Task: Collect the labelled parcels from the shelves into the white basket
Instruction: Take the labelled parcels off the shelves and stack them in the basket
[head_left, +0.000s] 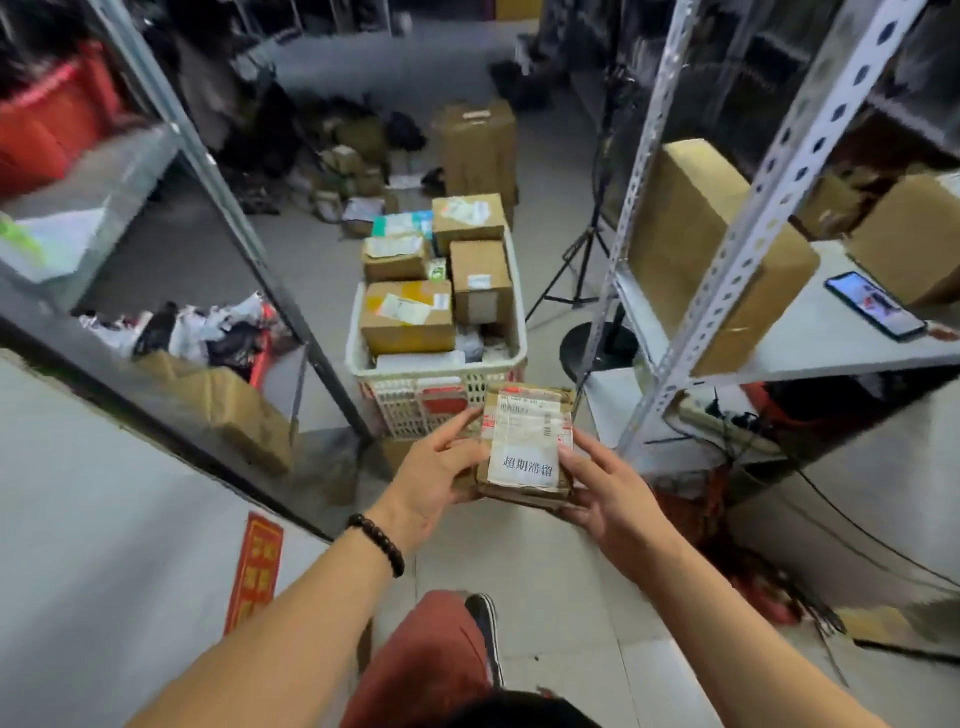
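The left hand (441, 470), a beaded bracelet (376, 543) at its wrist, holds the left edge of a small cardboard parcel (527, 447). Its thumb lies along the top and its fingers are tucked beneath. The right hand (605, 493) clasps the opposite edge in the same way, so the parcel sits level between both palms with its label up. The parcel is flat and brown. A white shipping label covers most of its top, and a paper slip with printed characters is stuck over the lower part.

It looks light and fairly stiff, and one hand could probably manage it. The taped, glossy label may be slick, so the bare cardboard edges where the fingers now sit are the safer places to hold it. Its corners look a little worn, and a hard squeeze could dent them.

The parcel is in the air just in front of the near wall of the white basket (415, 410), lower than the rim. The basket stands on the floor and is already stacked high with labelled boxes, among them a yellow-taped box (408, 317) nearest the person. Free room looks scarce, so the parcel will probably have to rest on top of the pile.

To the right, a metal shelf (779, 358) carries a large carton (711, 249) and a smartphone (875, 306).
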